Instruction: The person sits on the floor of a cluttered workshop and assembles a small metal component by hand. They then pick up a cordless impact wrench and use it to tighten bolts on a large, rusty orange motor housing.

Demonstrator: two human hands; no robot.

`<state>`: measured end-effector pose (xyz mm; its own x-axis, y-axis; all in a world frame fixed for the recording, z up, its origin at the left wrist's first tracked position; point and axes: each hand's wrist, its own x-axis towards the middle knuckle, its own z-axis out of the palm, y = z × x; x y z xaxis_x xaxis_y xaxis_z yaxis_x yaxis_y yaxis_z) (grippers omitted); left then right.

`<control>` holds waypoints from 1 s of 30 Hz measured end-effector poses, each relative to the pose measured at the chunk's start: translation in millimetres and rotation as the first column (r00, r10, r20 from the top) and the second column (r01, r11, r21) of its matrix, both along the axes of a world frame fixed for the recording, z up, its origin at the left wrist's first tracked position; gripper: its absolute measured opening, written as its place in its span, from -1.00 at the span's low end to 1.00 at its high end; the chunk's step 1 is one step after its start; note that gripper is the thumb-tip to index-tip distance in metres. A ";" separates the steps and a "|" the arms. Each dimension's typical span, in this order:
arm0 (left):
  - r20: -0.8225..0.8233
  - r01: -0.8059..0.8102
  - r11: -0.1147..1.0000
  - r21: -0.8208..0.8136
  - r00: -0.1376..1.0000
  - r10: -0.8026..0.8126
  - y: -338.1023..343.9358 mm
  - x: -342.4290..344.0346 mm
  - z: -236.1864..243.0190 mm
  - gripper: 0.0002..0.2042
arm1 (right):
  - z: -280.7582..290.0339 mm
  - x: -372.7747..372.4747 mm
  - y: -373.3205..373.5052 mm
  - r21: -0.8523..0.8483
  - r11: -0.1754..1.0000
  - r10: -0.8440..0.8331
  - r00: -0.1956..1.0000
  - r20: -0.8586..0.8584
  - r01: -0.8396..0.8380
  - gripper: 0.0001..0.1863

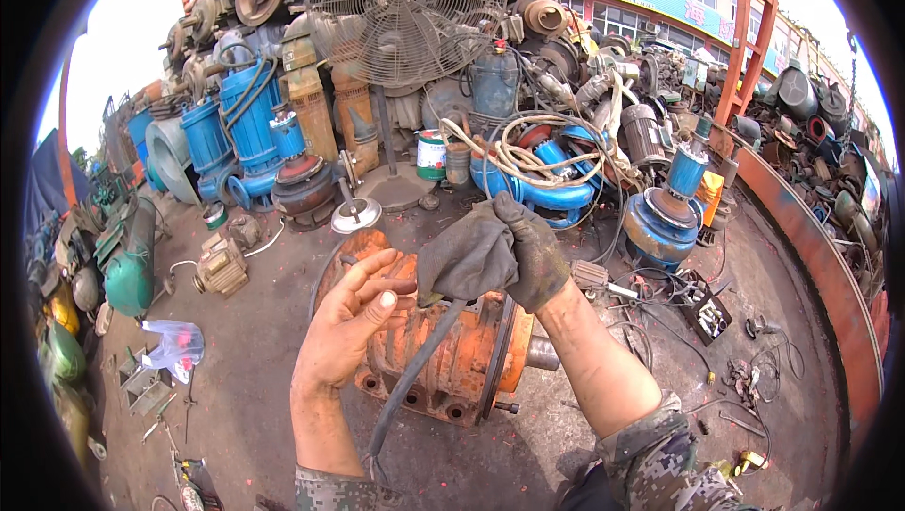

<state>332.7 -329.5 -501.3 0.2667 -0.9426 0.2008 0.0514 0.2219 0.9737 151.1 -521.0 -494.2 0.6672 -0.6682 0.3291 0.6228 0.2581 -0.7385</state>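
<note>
Hands meet above a rusty orange motor (452, 351) that lies on its side on the stained concrete ground (264, 398) of a scrap yard. Seen from the head camera, the left hand (351, 322) is bare, palm turned up, its fingers loosely spread and slightly curled, the thumb lying across toward the fingertips; it grips nothing, and its fingertips sit just beside the hanging edge of a dark grey glove (468, 256). The right hand (537, 256) wears a matching dark glove and is closed around that loose glove, pinching it at the top so the cloth droops down toward the left hand. A thick black cable (415, 370) runs from under the loose glove down across the motor's ribbed body to the ground between the two forearms, which wear camouflage sleeves.

Behind the hands stands a heap of scrap: blue pumps (250, 120) at the left, a large wire-caged fan (405, 11) at the top, a blue pipe wound with pale hose (542, 172), and a blue pump (669, 214) at the right. A green tank (130, 266) lies at the far left, with a crumpled plastic bag (174, 341) near it.
</note>
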 end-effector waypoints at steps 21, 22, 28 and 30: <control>-0.005 -0.430 0.787 -0.441 0.879 0.478 -56.4 -16.8 -37.0 -0.75 | -0.5 25.9 42.5 -0.635 0.760 -0.455 0.813 -0.363 0.141 -0.63; 0.125 -0.413 0.761 -0.500 0.835 0.536 -56.7 -21.7 -34.5 -0.73 | 4.2 22.2 50.4 -0.657 0.751 -0.428 0.805 -0.410 0.065 -0.49; 0.380 -0.288 0.871 -0.399 0.812 0.443 -35.5 -32.2 -29.4 -0.52 | -6.4 29.8 46.2 -0.594 0.804 -0.427 0.719 -0.548 0.024 -0.73; 0.492 -0.294 0.915 -0.276 0.774 0.397 -33.1 -21.3 -30.2 -0.56 | -5.9 39.5 52.0 -0.590 0.806 -0.447 0.697 -0.561 0.043 -0.80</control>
